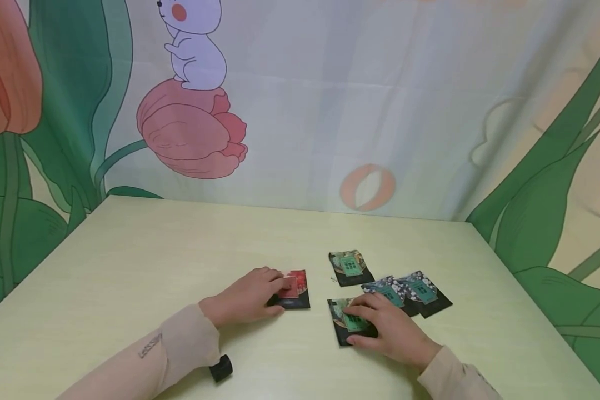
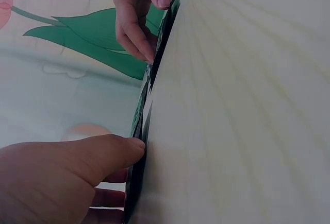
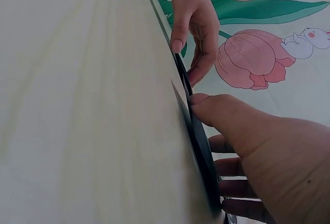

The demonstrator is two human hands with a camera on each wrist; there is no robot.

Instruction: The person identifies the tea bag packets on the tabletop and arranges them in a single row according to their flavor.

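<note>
On the table my left hand (image 1: 250,295) lies with its fingertips on a red and black sachet (image 1: 300,297), covering its left part. In the left wrist view the thumb touches the sachet's near edge. My right hand (image 1: 391,330) rests on a green and black sachet (image 1: 338,325), fingers spread across its top and right side. Its thumb is at the lower edge, and in the right wrist view the fingers lie fairly straight over the sachet. Just beyond the right hand, two blue floral sachets overlap, a left one (image 1: 386,288) and a right one (image 1: 425,294).
Another green and black sachet (image 1: 351,268) lies farther back on the pale table (image 1: 180,244). A small black object (image 1: 221,368) is by the left sleeve. A printed curtain (image 1: 300,111) with flowers and a white animal hangs behind the table's far edge.
</note>
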